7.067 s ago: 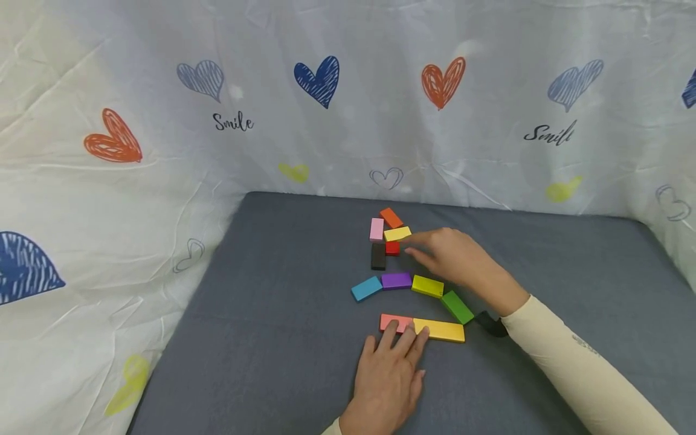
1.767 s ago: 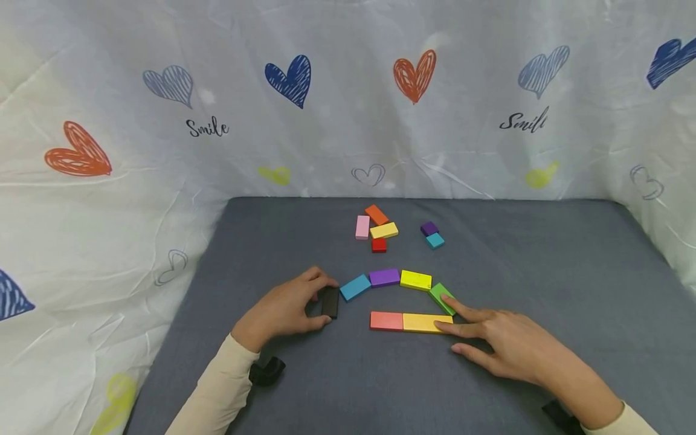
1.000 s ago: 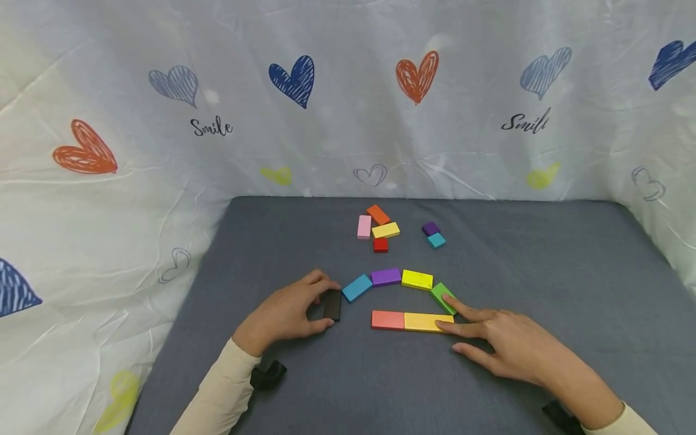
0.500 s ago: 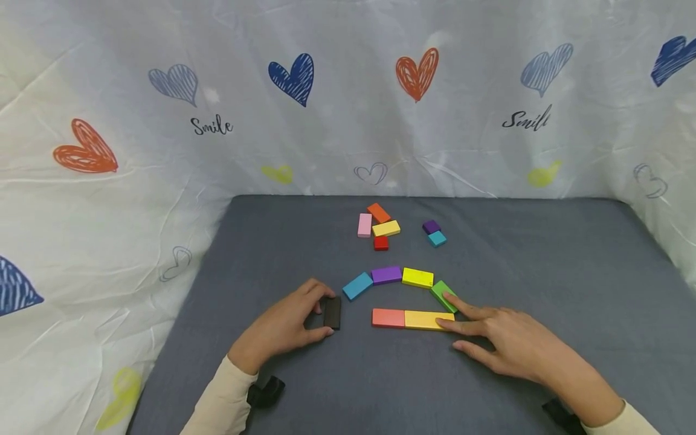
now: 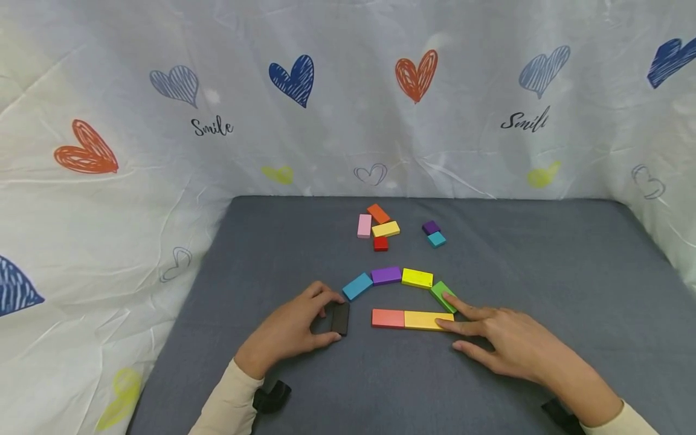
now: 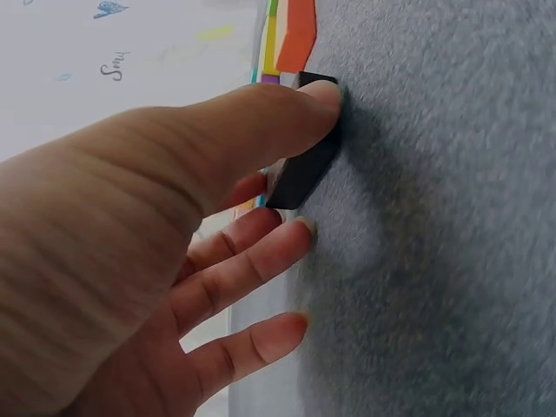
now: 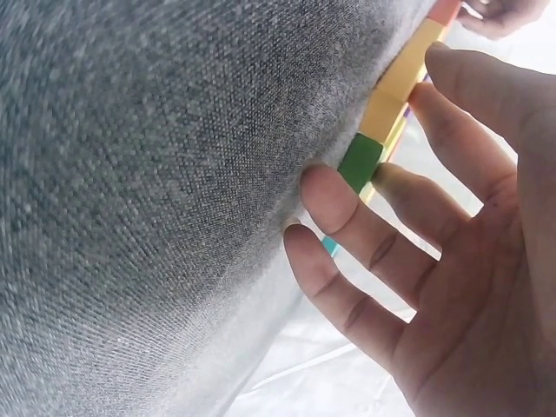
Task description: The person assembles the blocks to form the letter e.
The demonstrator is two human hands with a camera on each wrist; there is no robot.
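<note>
My left hand (image 5: 288, 326) pinches a black block (image 5: 341, 319) between thumb and index finger, low over the grey cloth; in the left wrist view the thumb covers part of the block (image 6: 304, 176) and the other fingers spread free. An arc of blue (image 5: 357, 286), purple (image 5: 386, 276), yellow (image 5: 417, 278) and green (image 5: 441, 295) blocks lies to its right. Under the arc, a coral block (image 5: 388, 318) and a yellow-orange piece (image 5: 421, 320) form a straight row. With extended fingers, my right hand (image 5: 505, 341) touches the green block and the yellow-orange piece's right end.
Farther back lie orange (image 5: 378, 213), pink (image 5: 364, 226), pale yellow (image 5: 386, 229) and red (image 5: 380, 244) blocks in a cluster. Right of them sit small dark purple (image 5: 431, 228) and teal (image 5: 437, 240) blocks. A white heart-printed sheet (image 5: 348, 133) hangs behind the table.
The black block left the back cluster; my left hand has since drawn it nearer, then slightly right, away from the blue block. My right hand came from the back cluster and now stays still.
</note>
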